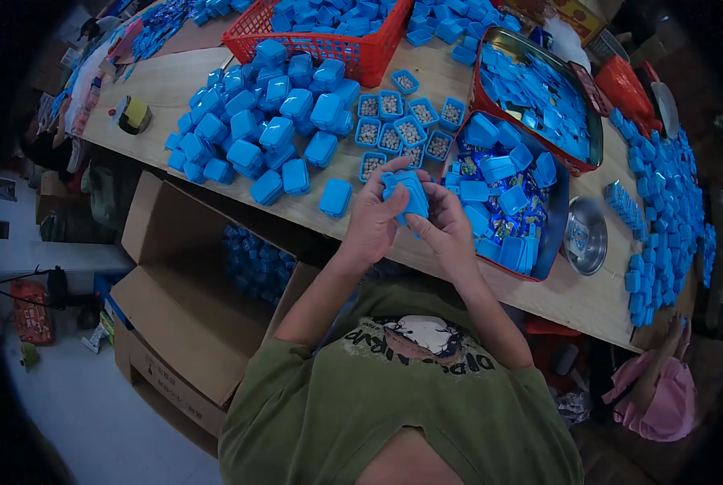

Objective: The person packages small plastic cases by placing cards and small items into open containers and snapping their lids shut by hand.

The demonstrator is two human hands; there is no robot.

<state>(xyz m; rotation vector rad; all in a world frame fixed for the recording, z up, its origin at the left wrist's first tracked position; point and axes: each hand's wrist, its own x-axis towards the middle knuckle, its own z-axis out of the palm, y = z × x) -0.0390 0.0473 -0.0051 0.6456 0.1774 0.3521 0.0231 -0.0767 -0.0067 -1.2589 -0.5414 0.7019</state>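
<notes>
Both my hands meet above the table's front edge around some blue plastic pieces point(414, 202) that look like small box lids, perhaps stacked. My left hand point(373, 217) grips them from the left with its thumb on top. From the right, my right hand point(449, 226) pinches their lower edge. Just beyond my hands stand several open blue boxes point(390, 140) filled with small pale round pieces. A pile of closed blue boxes point(248, 121) lies to the left, and one closed box point(335, 197) sits apart near my left hand.
Right of my hands is a tray point(503, 271) of blue boxes and small wrapped packets. Behind it a tin point(596, 153) holds flat blue pieces. A red basket point(353, 61), metal bowl point(588, 250) and more blue boxes point(669, 202) surround these. An open carton point(175, 323) stands below left; a person point(653, 392) sits at right.
</notes>
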